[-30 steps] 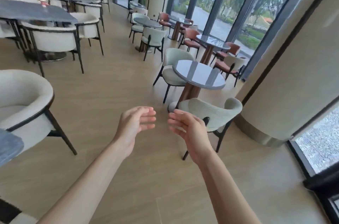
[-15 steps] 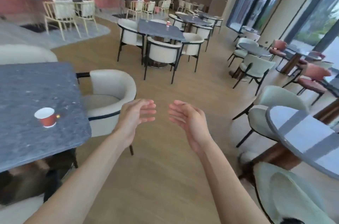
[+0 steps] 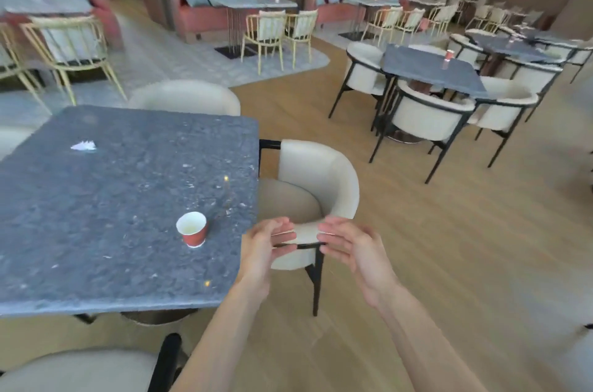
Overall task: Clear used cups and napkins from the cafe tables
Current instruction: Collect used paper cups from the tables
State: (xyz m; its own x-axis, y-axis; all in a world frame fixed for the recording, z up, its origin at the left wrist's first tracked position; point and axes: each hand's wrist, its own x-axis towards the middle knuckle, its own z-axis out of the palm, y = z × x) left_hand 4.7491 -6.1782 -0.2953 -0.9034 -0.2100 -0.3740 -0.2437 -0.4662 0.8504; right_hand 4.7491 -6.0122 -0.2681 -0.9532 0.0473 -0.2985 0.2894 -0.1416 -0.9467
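Far half of the room is smeared: sofas, cushions and the glass-topped tables along the back wall read only as soft shapes. Small reddish items on two distant tables cannot be identified with confidence. The near grey stone table (image 3: 96, 215) is cut off at the left edge, and its base is mostly hidden under the top. A cream armchair (image 3: 80, 372) at bottom left shows only its back rim.

Left hand (image 3: 261, 250): held in the air just past the table's right edge, palm facing inward, fingers (image 3: 282, 232) loosely curved and spread, holding nothing, touching nothing. Right hand (image 3: 349, 247): mirrors it, palm inward, fingers relaxed and slightly bent, empty. The two hands are near each other but apart, in front of the cream tub chair (image 3: 321, 179) tucked at the table's right side.

Count on the near table: one red paper cup (image 3: 192, 232), upright, white interior showing, standing near the right front part of the top, just left of the left hand and not touched. One crumpled white napkin (image 3: 84, 145), far left part of the top, well apart from the cup.

Second dark table (image 3: 430, 70) at right: one red cup (image 3: 449, 54) visible on it, four cream chairs around it, partly overlapping.
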